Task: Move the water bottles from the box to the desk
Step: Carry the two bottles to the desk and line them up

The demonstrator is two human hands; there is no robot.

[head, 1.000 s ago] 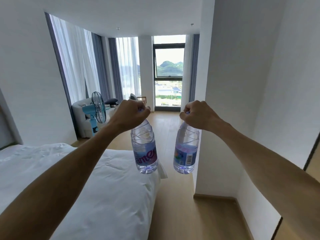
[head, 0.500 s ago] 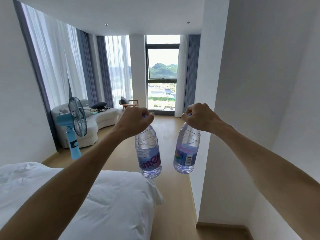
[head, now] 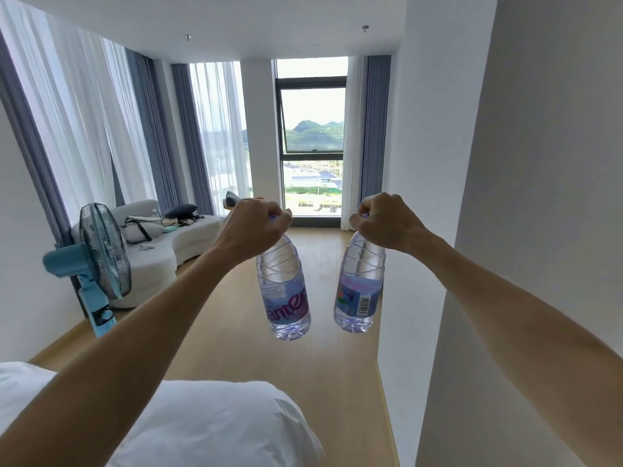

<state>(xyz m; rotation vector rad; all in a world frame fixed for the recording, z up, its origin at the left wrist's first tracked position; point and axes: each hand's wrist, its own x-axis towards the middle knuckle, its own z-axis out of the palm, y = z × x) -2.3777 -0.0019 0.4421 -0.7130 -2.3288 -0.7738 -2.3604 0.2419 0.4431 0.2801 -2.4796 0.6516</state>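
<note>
Clear plastic purple-labelled water bottles (head: 286, 291) (head: 360, 288) are hanging by caps pinched in my left hand (head: 253, 230) and right hand (head: 387, 224), the white bed (head: 202, 426) slipping behind; desk unseen.

Two bare forearms reach in from the lower corners, with no sleeves, watch, bracelets or rings visible, each ending in a hand, left hand (head: 253, 228) and right hand (head: 387, 220), shown knuckles-up with short, unpainted nails.
</note>
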